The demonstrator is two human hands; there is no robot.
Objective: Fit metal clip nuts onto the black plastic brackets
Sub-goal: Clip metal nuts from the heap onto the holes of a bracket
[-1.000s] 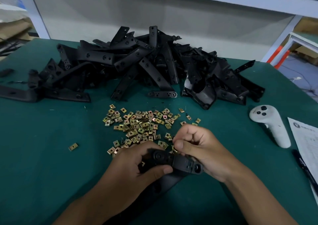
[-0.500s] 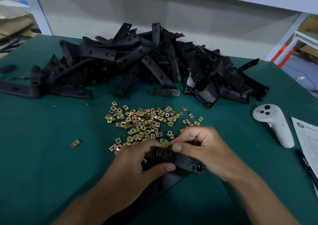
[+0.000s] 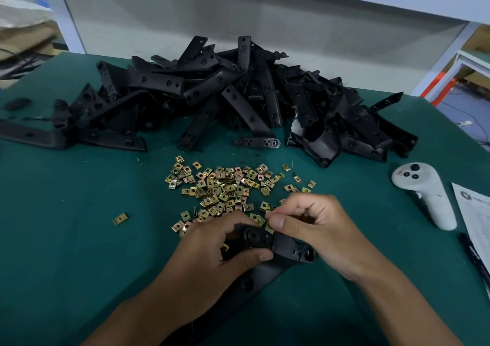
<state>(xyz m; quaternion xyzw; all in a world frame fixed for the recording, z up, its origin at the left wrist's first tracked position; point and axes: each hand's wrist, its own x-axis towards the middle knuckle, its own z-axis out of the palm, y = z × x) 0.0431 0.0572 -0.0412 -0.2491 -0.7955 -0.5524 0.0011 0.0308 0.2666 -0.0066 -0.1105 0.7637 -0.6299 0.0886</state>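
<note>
Between the two hands, low on the green mat point(image 3: 66, 239), lies the one bracket point(image 3: 281, 247) now being worked. The left hand point(image 3: 212, 255) grips its near end, thumb curled under the round boss and fingers wrapped over the top. The right hand point(image 3: 315, 226) pinches a small clip nut point(image 3: 269, 228) between thumb and forefinger, the other fingers curled in; the nut sits at the bracket's upper edge, just beside the boss. Whether it has started onto the edge cannot be told. Just beyond the fingertips spreads the loose heap of clip nuts point(image 3: 225, 186), and farther off the pile of brackets point(image 3: 238, 102) waits. A white controller point(image 3: 424, 192) and a printed sheet point(image 3: 474, 213) lie out past the right hand.

The step in hand appears to be seating one nut. The next move likely calls for a square, firm push along the edge until the nut's hole lines up with the bracket's, while the left hand braces against it.
</note>
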